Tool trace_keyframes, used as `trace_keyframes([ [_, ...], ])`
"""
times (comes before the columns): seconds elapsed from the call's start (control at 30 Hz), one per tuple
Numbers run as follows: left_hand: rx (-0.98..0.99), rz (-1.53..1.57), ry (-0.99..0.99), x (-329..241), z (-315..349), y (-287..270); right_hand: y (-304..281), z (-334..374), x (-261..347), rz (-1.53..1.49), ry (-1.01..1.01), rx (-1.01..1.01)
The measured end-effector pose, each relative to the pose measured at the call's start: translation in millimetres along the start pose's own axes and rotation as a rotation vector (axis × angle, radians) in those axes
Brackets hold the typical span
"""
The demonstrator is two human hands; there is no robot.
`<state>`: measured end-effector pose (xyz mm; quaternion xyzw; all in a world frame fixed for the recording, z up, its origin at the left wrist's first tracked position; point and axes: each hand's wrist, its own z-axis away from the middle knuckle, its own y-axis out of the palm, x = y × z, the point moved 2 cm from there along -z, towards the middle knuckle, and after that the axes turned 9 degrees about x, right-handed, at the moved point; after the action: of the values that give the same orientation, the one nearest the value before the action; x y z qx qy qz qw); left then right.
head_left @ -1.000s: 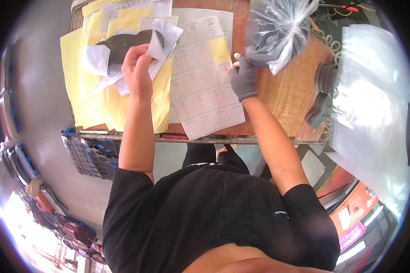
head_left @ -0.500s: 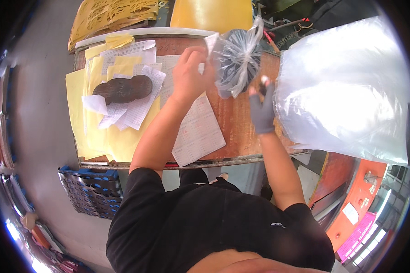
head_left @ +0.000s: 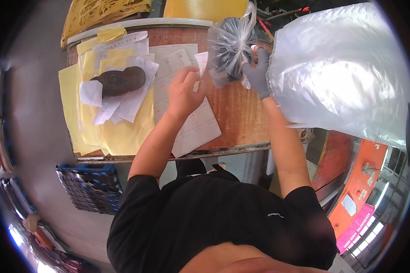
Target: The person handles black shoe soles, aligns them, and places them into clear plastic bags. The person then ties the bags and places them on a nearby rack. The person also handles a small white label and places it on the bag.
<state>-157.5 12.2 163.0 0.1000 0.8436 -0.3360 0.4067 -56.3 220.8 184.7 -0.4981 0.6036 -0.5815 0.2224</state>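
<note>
My left hand (head_left: pixel 184 93) is above the printed sheets, holding a small white paper slip (head_left: pixel 202 63) between thumb and fingers. To its right stands a clear plastic bag (head_left: pixel 232 48), gathered at the top and filled with dark pieces whose kind I cannot make out. My right hand (head_left: pixel 258 75), in a grey glove with bare fingertips, grips the bag's right side with thumb and fingers. Printed sheets (head_left: pixel 196 129) lie under and near my left hand on the reddish-brown tabletop (head_left: pixel 239 123).
At the left, a dark, rounded block (head_left: pixel 123 82) rests on white papers and yellow sheets (head_left: pixel 70 109). A large stack of clear plastic (head_left: pixel 332 73) covers the right side. Behind are a yellow container (head_left: pixel 200 10) and yellow cut-out sheets (head_left: pixel 105 16). A blue-black crate (head_left: pixel 89 189) is below left.
My left hand has drawn back from the bag with the paper slip, toward me. My right hand has moved forward onto the bag's right side. The whole view has shifted slightly.
</note>
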Motion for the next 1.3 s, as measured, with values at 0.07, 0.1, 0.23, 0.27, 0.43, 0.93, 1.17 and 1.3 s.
trace_keyframes([
  [0.07,0.0,0.005,0.008,-5.6,-0.9,0.3,1.6,-0.3,2.2,-0.315,0.165,0.159],
  [0.1,0.005,0.009,0.014,-7.6,-1.4,-0.1,-0.5,-1.6,-0.5,-0.584,0.346,0.276],
  [0.23,0.015,0.011,0.009,-12.9,-1.8,-1.0,-27.1,-10.7,-15.8,-1.203,0.709,0.404],
  [0.27,0.011,0.01,0.003,-13.8,-1.3,-0.2,-33.6,-14.2,-21.0,-1.242,0.7,0.408],
  [0.43,-0.078,0.001,-0.054,-15.0,-2.1,11.3,-41.4,-21.2,-33.0,-1.317,0.668,0.443],
  [0.93,-0.049,-0.087,0.276,-37.1,-23.9,21.2,-41.3,-37.6,-35.7,-1.115,0.626,0.516],
  [1.17,0.038,-0.145,0.438,-42.4,-27.4,27.7,-33.3,-29.4,-34.2,-0.503,0.336,0.337],
  [1.3,0.125,-0.147,0.494,-44.2,-22.4,32.1,-31.8,-30.1,-38.3,-0.436,0.32,0.336],
])
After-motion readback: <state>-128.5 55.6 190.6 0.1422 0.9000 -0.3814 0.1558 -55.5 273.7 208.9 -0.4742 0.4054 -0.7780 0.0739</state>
